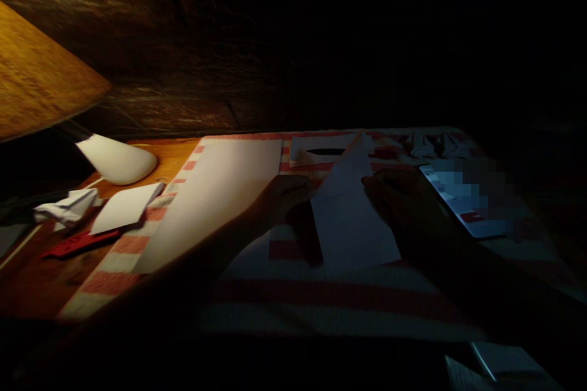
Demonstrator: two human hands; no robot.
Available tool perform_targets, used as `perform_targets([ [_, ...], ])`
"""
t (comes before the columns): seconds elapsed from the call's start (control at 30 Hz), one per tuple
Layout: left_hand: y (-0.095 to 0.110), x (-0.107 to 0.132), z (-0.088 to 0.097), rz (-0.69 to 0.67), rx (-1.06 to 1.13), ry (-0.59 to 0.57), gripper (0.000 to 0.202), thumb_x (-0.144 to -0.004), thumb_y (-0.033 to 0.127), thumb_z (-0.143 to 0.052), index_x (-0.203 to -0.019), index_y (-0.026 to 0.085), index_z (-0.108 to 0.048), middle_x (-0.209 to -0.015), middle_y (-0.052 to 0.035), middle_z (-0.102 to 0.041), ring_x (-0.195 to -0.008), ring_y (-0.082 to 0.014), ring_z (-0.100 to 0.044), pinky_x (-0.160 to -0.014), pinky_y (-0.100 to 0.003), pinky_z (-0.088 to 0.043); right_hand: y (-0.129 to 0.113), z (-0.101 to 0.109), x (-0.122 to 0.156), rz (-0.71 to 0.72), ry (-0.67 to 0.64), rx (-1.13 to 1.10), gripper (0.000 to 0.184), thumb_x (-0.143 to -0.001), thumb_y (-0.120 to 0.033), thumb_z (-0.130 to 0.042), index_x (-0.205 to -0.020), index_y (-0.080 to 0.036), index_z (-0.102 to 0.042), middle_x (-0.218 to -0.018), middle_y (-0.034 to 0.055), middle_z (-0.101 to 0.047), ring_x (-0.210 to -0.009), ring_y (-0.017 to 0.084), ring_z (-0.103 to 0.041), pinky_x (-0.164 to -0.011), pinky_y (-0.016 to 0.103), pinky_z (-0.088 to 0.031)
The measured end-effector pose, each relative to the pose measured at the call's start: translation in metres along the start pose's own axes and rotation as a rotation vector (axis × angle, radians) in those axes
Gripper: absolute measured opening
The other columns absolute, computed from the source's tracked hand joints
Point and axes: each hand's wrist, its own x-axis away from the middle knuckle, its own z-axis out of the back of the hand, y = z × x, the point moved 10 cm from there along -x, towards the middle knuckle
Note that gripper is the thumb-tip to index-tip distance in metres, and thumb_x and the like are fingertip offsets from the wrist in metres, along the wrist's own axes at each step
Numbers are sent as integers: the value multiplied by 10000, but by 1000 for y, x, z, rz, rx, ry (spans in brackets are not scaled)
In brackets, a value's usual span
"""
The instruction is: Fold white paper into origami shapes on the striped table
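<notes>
Mid-cloth, btwn both hands, a white folded sheet stands tilted w/ its pointed top up, a crease running across it. L hand pinches its left edge, fingers curled in close; R hand grips the right edge, thumb & fingertip narrow on the paper — both hands mostly in shadow, so exact finger placement is hard to read. Forearms fade to black toward the bottom.

Behind the folded sheet's tip, partly covered, a small paper w/ a slim dark object on it, type unclear. Large blank sheet on the left, partly hidden by L hand & arm. All on a red-and-white striped cloth.

Far right: dim folded paper shapes, details lost; nearer, a flat card, pixelated, unreadable. Left: lamp, shade cut off by frame; crumpled-looking paper, paper pad partly over a red tool. Bottom-right pale item — cut off, can't ID. Background wall mostly dark.
</notes>
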Motion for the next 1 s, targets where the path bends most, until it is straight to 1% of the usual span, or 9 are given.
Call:
perform_targets([
  [0.13,0,1,-3,37,41,-68,251,-764,326,-680,-608,192,-536,-554,25,-525,-506,-102,-471,-495,-228,-346,-4,-1,2,-7,2,8,346,-865,-280,-701,-578,-189,-531,-511,-48,-413,-428,60,-332,-394,226,-206],
  [0.3,-7,1,-4,57,164,-117,285,-706,299,-753,-554,172,-549,-570,15,-574,-531,-92,-506,-531,-219,-382,0,-3,5,-71,-24,-25,279,-860,-274,-699,-614,-188,-602,-549,-19,-517,-451,87,-459,-413,228,-314],
  [0.4,-22,3,-12,182,362,-100,278,-699,413,-775,-672,154,-676,-637,-45,-669,-609,-164,-625,-589,-273,-475,14,-13,9,-157,-147,-20,259,-860,-363,-714,-682,-186,-653,-576,-1,-583,-449,113,-515,-412,240,-359],
  [0.47,-28,5,-17,246,477,-54,378,-680,509,-802,-736,149,-700,-644,-65,-685,-632,-204,-662,-604,-308,-509,21,-20,11,-176,-229,-6,275,-851,-405,-733,-712,-178,-663,-598,0,-605,-461,116,-535,-428,241,-380],
  [0.5,-28,5,-17,250,500,-20,415,-658,536,-823,-716,149,-686,-616,-56,-668,-599,-195,-648,-582,-303,-503,23,-23,11,-165,-259,8,293,-849,-417,-739,-708,-174,-657,-599,-5,-602,-465,111,-532,-435,237,-381],
  [0.6,-23,3,-15,206,459,52,469,-637,560,-847,-634,148,-623,-539,-9,-589,-483,-128,-546,-486,-258,-426,23,-34,13,-94,-353,85,343,-849,-416,-746,-653,-162,-622,-582,-23,-564,-472,89,-500,-445,222,-355],
  [0.73,-17,0,-6,118,335,99,463,-679,533,-826,-603,144,-588,-522,28,-516,-447,-75,-452,-431,-219,-317,20,-46,17,-21,-443,190,355,-874,-412,-714,-651,-152,-618,-628,-8,-575,-528,93,-509,-480,227,-365],
  [0.87,-17,-1,1,51,254,136,420,-750,514,-774,-630,146,-610,-569,18,-546,-500,-85,-481,-459,-220,-331,20,-47,18,-6,-451,223,337,-876,-389,-705,-651,-153,-619,-643,3,-587,-549,101,-516,-499,236,-371],
  [1.0,-18,0,2,34,236,158,385,-797,492,-732,-650,153,-624,-611,3,-587,-540,-102,-524,-491,-232,-369,20,-48,18,16,-459,239,321,-877,-364,-701,-646,-156,-618,-669,12,-602,-569,110,-532,-513,244,-378],
])
